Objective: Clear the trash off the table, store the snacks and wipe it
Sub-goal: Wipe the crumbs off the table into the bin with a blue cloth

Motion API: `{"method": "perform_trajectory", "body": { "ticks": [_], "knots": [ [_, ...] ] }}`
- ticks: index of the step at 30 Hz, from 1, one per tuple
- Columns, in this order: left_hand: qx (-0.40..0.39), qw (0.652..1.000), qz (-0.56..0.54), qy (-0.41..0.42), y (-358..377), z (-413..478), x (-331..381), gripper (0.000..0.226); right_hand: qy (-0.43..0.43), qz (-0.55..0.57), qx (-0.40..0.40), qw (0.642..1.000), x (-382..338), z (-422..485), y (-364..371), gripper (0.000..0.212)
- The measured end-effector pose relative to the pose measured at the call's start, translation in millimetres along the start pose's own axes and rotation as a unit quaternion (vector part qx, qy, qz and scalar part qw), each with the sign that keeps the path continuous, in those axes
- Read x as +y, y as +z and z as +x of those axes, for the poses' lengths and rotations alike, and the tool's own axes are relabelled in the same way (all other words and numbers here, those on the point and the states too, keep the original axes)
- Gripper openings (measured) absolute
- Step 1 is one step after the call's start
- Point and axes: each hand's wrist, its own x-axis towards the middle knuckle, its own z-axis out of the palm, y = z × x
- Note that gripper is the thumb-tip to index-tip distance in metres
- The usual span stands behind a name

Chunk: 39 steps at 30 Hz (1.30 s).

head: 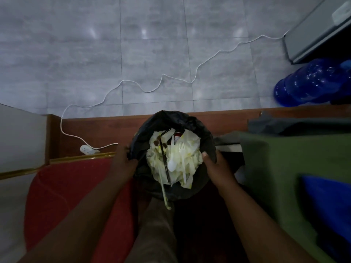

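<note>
A black trash bag (171,120) stands open right below me, filled with crumpled white and yellowish paper (190,156), a white plastic spoon (171,165), a white fork (182,147) and a black straw (164,158). My left hand (123,162) grips the bag's left rim. My right hand (214,164) grips the right rim, thumb over the edge. A pale strip (164,192) hangs over the near rim.
A red cloth surface (66,196) lies at the lower left and a dark green cloth (284,168) with a blue item (328,205) at the right. A white cable (161,78) runs across the grey tiled floor to a power strip (87,149). Blue water bottles (307,82) lie at the right.
</note>
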Motion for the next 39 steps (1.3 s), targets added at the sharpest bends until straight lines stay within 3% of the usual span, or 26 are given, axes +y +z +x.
{"method": "perform_trajectory", "body": {
  "ticks": [2,6,12,19,22,26,31,39],
  "knots": [
    [-0.003,0.999,0.033,0.029,9.0,26.9,-1.1,0.056,0.028,0.027,0.021,0.999,-2.9,25.4,10.1,0.067],
    [-0.029,0.994,0.103,0.030,29.0,74.5,-2.2,0.054,0.061,0.040,0.078,0.994,3.1,78.7,26.5,0.071],
    [-0.113,0.993,0.001,-0.035,46.1,138.6,-21.6,0.068,0.077,0.078,0.101,0.989,27.7,138.1,49.0,0.070],
    [-0.165,0.975,-0.122,-0.085,84.9,184.0,-32.6,0.038,0.113,0.121,0.100,0.981,59.4,194.9,64.7,0.066],
    [-0.158,0.974,-0.129,-0.096,95.5,206.1,-45.6,0.038,0.130,0.117,0.081,0.981,68.1,219.0,76.6,0.073],
    [-0.146,0.975,-0.120,-0.117,106.9,225.3,-67.1,0.056,0.152,0.114,0.061,0.980,87.0,240.6,89.9,0.070],
    [-0.156,0.973,-0.107,-0.133,110.4,228.4,-73.6,0.047,0.159,0.122,0.031,0.979,95.0,240.5,95.8,0.063],
    [-0.132,0.977,-0.091,-0.139,117.1,243.9,-70.5,0.036,0.148,0.115,0.020,0.982,100.3,255.4,99.0,0.068]
  ]
}}
